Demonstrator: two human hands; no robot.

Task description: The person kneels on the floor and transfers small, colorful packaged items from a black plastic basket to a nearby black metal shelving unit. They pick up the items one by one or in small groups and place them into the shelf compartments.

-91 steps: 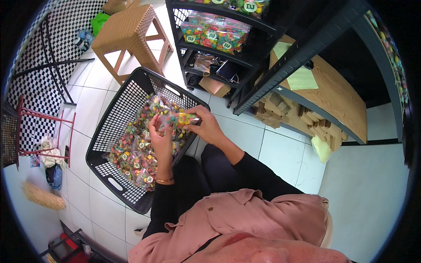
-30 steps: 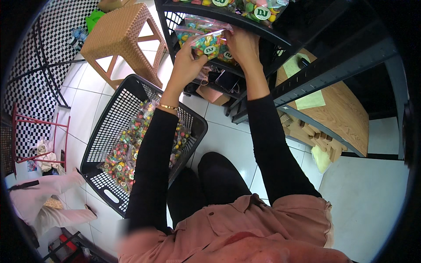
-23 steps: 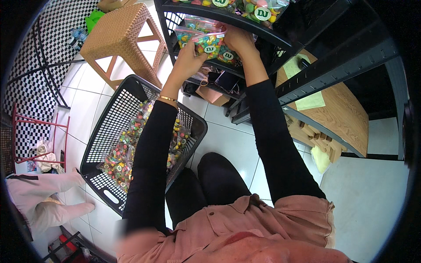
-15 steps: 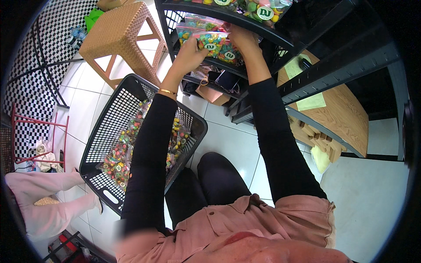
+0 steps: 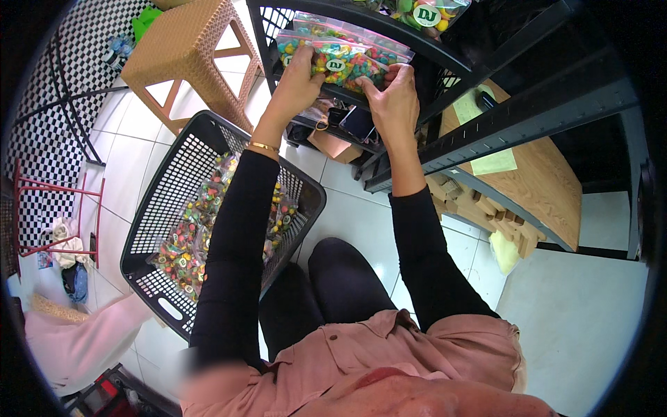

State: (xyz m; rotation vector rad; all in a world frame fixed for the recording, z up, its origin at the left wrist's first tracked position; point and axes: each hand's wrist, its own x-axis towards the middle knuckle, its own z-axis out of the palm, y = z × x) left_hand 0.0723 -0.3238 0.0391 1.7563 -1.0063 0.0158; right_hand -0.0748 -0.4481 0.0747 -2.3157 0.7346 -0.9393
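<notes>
Clear zip bags of multicoloured candy stand in a row on a black shelf at the top. My left hand is closed on the left edge of the front candy bag, its thumb toward me. My right hand pinches the right side of the front bags, with thumb and fingers at an upper corner. More candy bags stand upright behind, partly covered. Below my left forearm, a black perforated crate holds many small candy packs; my sleeve hides part of them.
Left of the shelf stands a tan woven-pattern stool. Another candy bag sits on the tier above. The black rack post slants along the right, beside a wooden board. At lower left is another person's pink-clad leg.
My right hand has come out from behind the front bags, toward me, and now grips their right side. My left hand stays at the left edge. The person at lower left has shifted.
</notes>
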